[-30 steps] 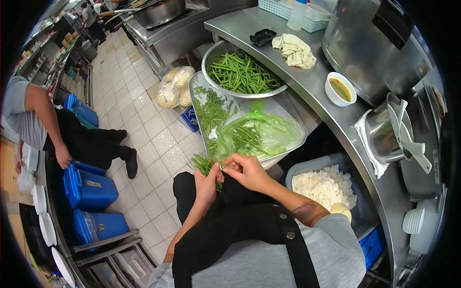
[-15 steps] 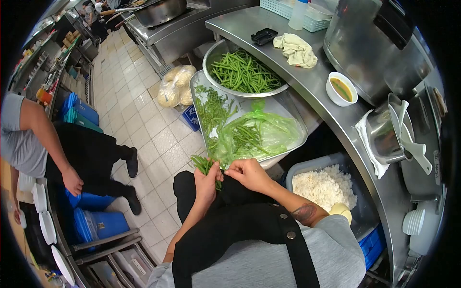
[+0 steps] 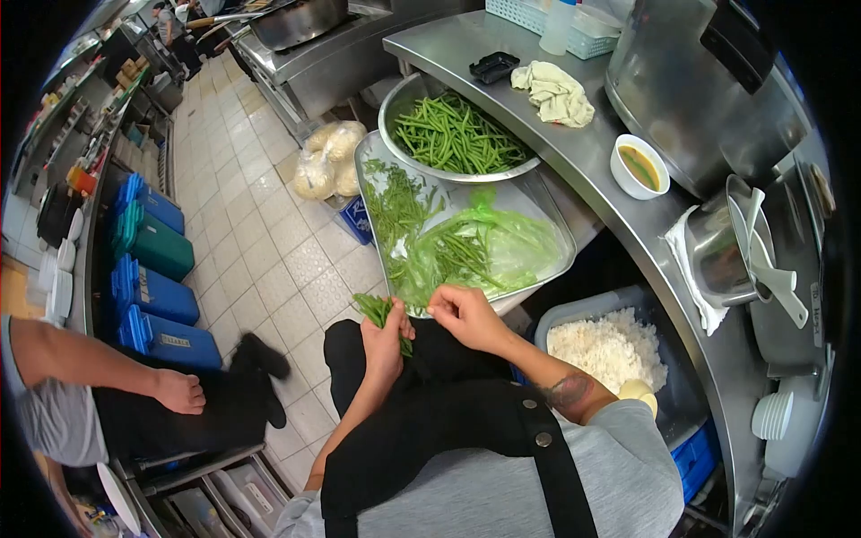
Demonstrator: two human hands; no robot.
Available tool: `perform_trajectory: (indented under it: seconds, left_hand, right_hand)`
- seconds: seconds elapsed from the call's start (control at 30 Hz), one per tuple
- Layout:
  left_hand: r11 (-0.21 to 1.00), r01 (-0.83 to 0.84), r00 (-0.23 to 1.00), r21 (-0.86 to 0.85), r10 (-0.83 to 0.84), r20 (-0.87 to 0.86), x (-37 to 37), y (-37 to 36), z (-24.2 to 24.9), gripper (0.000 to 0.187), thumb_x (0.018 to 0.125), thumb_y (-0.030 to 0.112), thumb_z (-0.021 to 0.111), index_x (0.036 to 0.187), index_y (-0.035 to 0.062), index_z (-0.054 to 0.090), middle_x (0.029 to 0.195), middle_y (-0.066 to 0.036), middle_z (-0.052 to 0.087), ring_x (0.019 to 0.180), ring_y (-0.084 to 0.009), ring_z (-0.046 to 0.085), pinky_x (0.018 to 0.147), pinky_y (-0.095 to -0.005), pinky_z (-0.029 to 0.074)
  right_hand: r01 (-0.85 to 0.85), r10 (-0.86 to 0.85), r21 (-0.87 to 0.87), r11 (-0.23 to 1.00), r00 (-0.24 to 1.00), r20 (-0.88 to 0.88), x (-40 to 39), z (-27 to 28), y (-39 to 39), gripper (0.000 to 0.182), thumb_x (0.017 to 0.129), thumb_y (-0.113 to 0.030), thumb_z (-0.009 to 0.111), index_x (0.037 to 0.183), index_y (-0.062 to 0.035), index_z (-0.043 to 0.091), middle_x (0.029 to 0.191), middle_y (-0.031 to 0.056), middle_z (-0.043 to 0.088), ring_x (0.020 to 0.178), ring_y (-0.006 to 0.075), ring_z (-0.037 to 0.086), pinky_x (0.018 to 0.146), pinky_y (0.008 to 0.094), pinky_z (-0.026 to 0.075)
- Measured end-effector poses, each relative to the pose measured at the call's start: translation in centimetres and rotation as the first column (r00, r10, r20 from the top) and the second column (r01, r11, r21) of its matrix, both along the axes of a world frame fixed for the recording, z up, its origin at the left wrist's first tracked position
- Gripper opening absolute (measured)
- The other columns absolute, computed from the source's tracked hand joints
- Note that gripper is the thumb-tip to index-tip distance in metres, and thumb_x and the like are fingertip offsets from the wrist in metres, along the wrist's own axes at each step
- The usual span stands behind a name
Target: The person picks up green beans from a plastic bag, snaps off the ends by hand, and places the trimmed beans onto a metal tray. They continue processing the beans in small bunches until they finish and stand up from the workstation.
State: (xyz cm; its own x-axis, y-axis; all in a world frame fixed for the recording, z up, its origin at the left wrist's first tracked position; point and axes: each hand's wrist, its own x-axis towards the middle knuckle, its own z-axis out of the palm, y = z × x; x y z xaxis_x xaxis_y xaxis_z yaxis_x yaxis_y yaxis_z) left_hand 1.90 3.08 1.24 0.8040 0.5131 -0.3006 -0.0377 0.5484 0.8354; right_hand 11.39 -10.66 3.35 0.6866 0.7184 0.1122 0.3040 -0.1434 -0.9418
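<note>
My left hand (image 3: 384,341) is closed around a small bunch of green beans (image 3: 369,308), whose ends stick out past the thumb. Just to its right, a short gap away, my right hand (image 3: 468,318) has thumb and forefinger pinched together. Anything between those fingertips is too small to make out. Both hands are over my lap, by the near edge of a metal tray (image 3: 569,247). On the tray lie a crumpled green plastic bag (image 3: 529,247) with beans in it and a scatter of green trimmings (image 3: 395,202). A steel bowl (image 3: 475,177) full of green beans (image 3: 462,134) stands at the tray's far end.
A curved steel counter (image 3: 574,166) runs along my right, with a cloth (image 3: 553,92), a soup bowl (image 3: 639,167) and a large pot (image 3: 708,117). Beneath it sits a tub of rice (image 3: 605,350). On my left, a person in black trousers (image 3: 197,412) stands near blue bins (image 3: 166,291).
My right hand has drawn slightly up and right, away from the bunch. My left hand keeps hold of the beans. The person on the left has moved nearer, toward the bottom of the view.
</note>
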Motion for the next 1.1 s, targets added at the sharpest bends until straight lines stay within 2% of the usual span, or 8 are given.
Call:
perform_trajectory:
  seconds: [0.2, 0.23, 0.37, 0.47, 0.6, 0.77, 0.83, 1.1]
  left_hand:
    - [1.0, -0.002, 0.999, 0.026, 0.001, 0.039, 0.1, 0.0, 1.0, 0.02, 0.093, 0.014, 0.056, 0.099, -0.0051, 0.055, 0.062, 0.001, 0.042, 0.051, -0.0081, 0.039, 0.049, -0.0248, 0.037]
    - [1.0, -0.013, 0.997, 0.02, 0.011, 0.074, 0.2, -0.1, 1.1, 0.02, 0.094, 0.014, 0.056, 0.099, -0.0054, 0.055, 0.062, 0.0, 0.042, 0.051, -0.0082, 0.039, 0.049, -0.0247, 0.038]
    - [0.996, -0.084, 0.983, 0.018, 0.08, 0.165, 0.4, -0.3, 1.7, 0.018, 0.093, 0.012, 0.057, 0.094, -0.0053, 0.054, 0.062, 0.0, 0.043, 0.051, -0.0085, 0.039, 0.049, -0.0251, 0.038]
    - [0.996, -0.074, 0.974, 0.053, 0.061, 0.22, 0.1, -0.6, 1.6, 0.015, 0.092, 0.009, 0.058, 0.088, -0.0039, 0.053, 0.063, -0.002, 0.046, 0.051, -0.0088, 0.041, 0.048, -0.0254, 0.039]
    - [0.988, 0.006, 0.985, 0.157, -0.033, 0.172, -0.4, -1.2, 1.9, 0.013, 0.091, 0.006, 0.058, 0.084, -0.0018, 0.05, 0.066, -0.005, 0.052, 0.051, -0.0091, 0.045, 0.048, -0.0255, 0.04]
    - [0.84, 0.329, 0.944, 0.431, -0.291, -0.155, -1.1, -0.6, 1.3, 0.009, 0.083, 0.007, 0.061, 0.081, 0.0012, 0.055, 0.064, 0.0, 0.053, 0.059, -0.0069, 0.05, 0.052, -0.0234, 0.04]
    - [0.782, 0.338, 0.936, 0.524, -0.338, -0.1, -1.0, -1.1, 2.3, 0.008, 0.083, 0.007, 0.061, 0.078, 0.0011, 0.058, 0.064, 0.001, 0.055, 0.057, -0.0051, 0.049, 0.051, -0.0233, 0.039]
    - [0.704, 0.406, 0.914, 0.583, -0.305, -0.267, -1.5, 0.1, 1.2, 0.013, 0.081, 0.011, 0.064, 0.075, 0.0004, 0.059, 0.059, 0.004, 0.05, 0.056, -0.0036, 0.042, 0.049, -0.0248, 0.035]
  right_hand:
    - [-0.149, 0.144, 0.008, 0.989, 0.968, 0.206, -1.5, 0.1, 0.3, 0.007, 0.078, -0.003, 0.061, 0.077, 0.0006, 0.054, 0.068, 0.0133, 0.055, 0.058, 0.0268, 0.056, 0.055, 0.0347, 0.044]
    - [-0.147, 0.14, 0.024, 0.989, 0.972, 0.19, -1.5, 0.0, 0.4, 0.009, 0.08, -0.005, 0.062, 0.078, 0.0001, 0.055, 0.066, 0.0095, 0.053, 0.057, 0.0193, 0.055, 0.053, 0.0315, 0.043]
    - [-0.031, 0.05, 0.06, 0.998, 0.942, -0.331, -1.0, -1.2, 0.4, 0.014, 0.088, -0.011, 0.06, 0.078, -0.0021, 0.055, 0.063, -0.0022, 0.048, 0.057, 0.004, 0.044, 0.05, 0.0218, 0.036]
    - [0.153, 0.107, 0.271, 0.95, 0.66, -0.744, -0.1, -2.0, 0.7, 0.011, 0.09, -0.011, 0.057, 0.081, -0.005, 0.055, 0.061, -0.0033, 0.045, 0.056, 0.0056, 0.042, 0.053, 0.0217, 0.036]
    - [0.338, 0.081, 0.288, 0.896, 0.513, -0.855, 0.7, -2.6, 0.4, 0.011, 0.092, -0.011, 0.05, 0.084, -0.0045, 0.055, 0.064, -0.0021, 0.047, 0.055, 0.0064, 0.043, 0.051, 0.0209, 0.036]
    - [0.09, 0.131, 0.253, 0.963, 0.664, -0.736, 0.5, -2.5, 0.3, 0.018, 0.095, -0.015, 0.046, 0.095, -0.0022, 0.058, 0.073, 0.001, 0.054, 0.061, 0.0081, 0.049, 0.057, 0.022, 0.042]
    - [-0.084, 0.229, 0.263, 0.961, 0.772, -0.593, 0.4, -2.2, 0.3, 0.021, 0.097, -0.016, 0.045, 0.097, -0.0007, 0.06, 0.074, 0.0011, 0.055, 0.061, 0.0074, 0.049, 0.057, 0.0213, 0.041]
    - [-0.177, 0.206, 0.121, 0.977, 0.93, -0.304, 0.5, -1.2, -0.2, 0.016, 0.092, -0.015, 0.056, 0.087, -0.0014, 0.062, 0.066, -0.0031, 0.054, 0.057, 0.0042, 0.044, 0.053, 0.0211, 0.037]
